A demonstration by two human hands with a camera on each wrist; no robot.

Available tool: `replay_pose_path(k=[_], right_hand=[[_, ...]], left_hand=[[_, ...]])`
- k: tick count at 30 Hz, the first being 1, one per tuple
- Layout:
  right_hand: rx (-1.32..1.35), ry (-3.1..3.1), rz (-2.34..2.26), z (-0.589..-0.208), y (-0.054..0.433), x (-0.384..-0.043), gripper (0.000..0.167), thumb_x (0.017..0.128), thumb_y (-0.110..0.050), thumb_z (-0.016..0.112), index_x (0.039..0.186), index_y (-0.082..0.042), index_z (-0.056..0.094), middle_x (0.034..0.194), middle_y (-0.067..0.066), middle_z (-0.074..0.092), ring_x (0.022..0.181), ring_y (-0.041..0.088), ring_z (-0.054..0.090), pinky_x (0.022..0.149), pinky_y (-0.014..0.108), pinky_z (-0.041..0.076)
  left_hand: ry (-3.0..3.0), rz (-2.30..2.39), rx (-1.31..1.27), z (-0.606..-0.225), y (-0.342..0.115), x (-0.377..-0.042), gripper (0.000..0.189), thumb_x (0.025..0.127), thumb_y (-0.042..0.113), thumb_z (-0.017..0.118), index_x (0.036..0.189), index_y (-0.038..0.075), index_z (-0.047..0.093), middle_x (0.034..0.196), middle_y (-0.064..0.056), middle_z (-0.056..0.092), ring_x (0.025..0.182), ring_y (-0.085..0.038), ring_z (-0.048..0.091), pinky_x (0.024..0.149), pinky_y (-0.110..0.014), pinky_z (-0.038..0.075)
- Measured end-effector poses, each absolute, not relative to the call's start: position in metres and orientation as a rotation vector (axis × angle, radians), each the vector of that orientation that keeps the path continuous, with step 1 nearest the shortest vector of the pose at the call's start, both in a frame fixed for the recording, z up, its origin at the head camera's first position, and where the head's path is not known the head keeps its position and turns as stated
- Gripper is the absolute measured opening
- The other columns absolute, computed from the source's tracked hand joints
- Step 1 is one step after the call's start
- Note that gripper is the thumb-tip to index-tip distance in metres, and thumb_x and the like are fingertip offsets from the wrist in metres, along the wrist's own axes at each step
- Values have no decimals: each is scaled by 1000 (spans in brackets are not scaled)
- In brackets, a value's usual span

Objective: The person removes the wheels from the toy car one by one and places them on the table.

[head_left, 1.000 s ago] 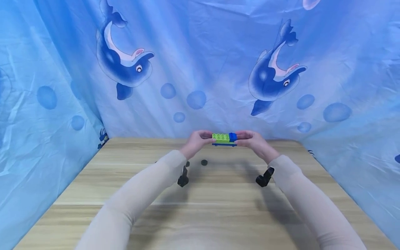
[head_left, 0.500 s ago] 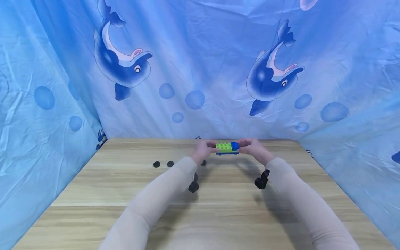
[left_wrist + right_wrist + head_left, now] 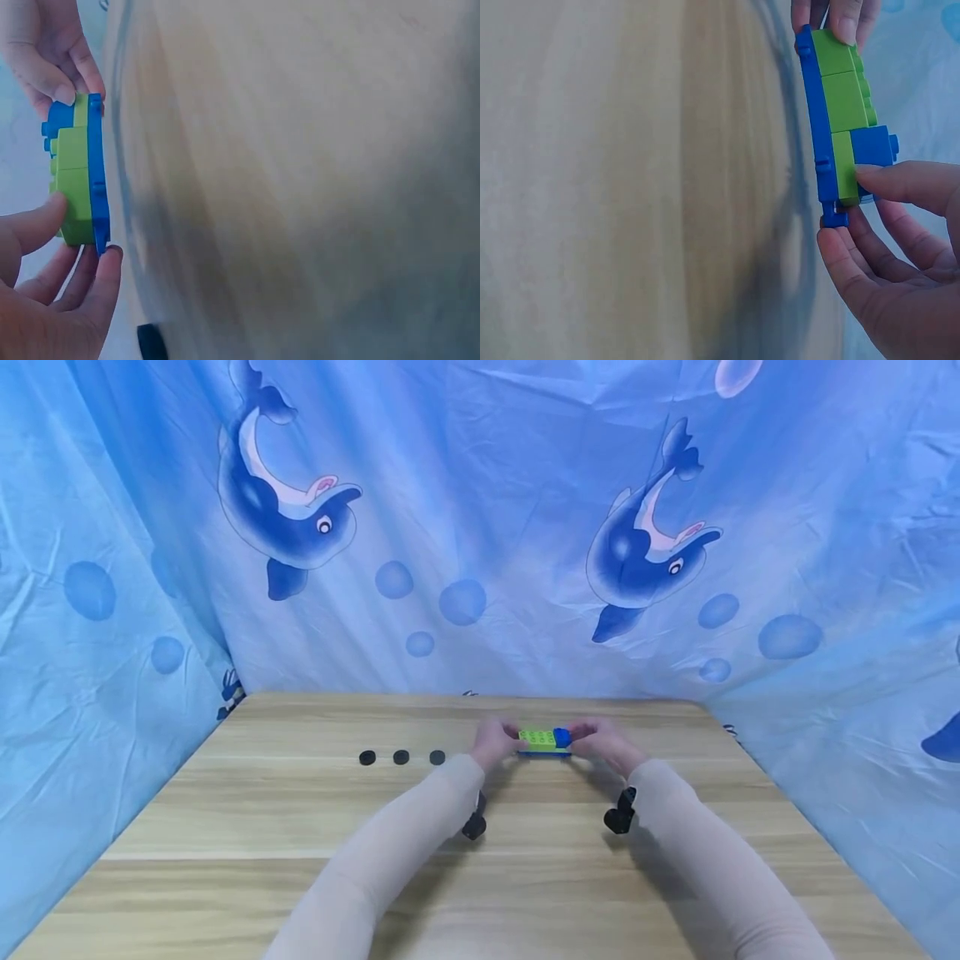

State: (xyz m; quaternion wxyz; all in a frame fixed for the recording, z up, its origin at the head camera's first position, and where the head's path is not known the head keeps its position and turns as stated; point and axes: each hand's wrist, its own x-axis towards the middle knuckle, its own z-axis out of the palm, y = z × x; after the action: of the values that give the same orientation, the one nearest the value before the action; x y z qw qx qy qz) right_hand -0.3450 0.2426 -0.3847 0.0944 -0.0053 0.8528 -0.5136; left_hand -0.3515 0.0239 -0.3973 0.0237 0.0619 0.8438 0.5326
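Observation:
Both hands grip a toy-brick vehicle body (image 3: 540, 742), one at each end, close over the far part of the table. Green studded bricks (image 3: 846, 101) and a blue brick (image 3: 873, 145) sit on its long blue base (image 3: 97, 169). At the green end, my left hand (image 3: 497, 741) holds it between thumb and fingers. My right hand (image 3: 606, 743) pinches the end with the blue brick, its thumb on the side and fingers beneath the base. No wheels show on the base's small side pegs.
Three black wheels (image 3: 401, 757) lie in a row on the wooden table (image 3: 247, 810), left of the hands. A blue dolphin-print curtain (image 3: 525, 527) hangs behind the table's far edge and at both sides. Black wrist mounts (image 3: 474, 825) hang below the sleeves.
Both hands have lowered the brick vehicle body toward the table. The left forearm has shifted right, and the row of black wheels it partly covered now shows fully.

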Motion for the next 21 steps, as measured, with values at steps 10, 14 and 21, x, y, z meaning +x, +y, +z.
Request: replay_pose_path(k=[10,14,21], right_hand=[[-51,2559,-1512,-393,246,-347,41,82,4,65,122,3,58,124,21,60,111,29,58,106,47,42],[-79,2532,-1501,-394,248,-349,41,85,1,65,124,2,57,127,21,60,114,29,58,106,46,42],[-84,2489,-1480,-393,251,-348,48,89,-6,63,135,-1,50,135,21,54,122,31,53,111,48,38]], left_hand=[[2628,1579,140,-401,30,-349,36,83,10,75,117,0,66,112,-16,67,103,-28,64,94,-41,51],[2605,1577,139,-398,28,-349,38,83,9,75,118,0,65,113,-15,67,105,-28,63,96,-41,50],[2543,1554,120,-389,22,-346,48,82,11,75,126,-2,58,120,-17,63,112,-31,59,101,-41,47]])
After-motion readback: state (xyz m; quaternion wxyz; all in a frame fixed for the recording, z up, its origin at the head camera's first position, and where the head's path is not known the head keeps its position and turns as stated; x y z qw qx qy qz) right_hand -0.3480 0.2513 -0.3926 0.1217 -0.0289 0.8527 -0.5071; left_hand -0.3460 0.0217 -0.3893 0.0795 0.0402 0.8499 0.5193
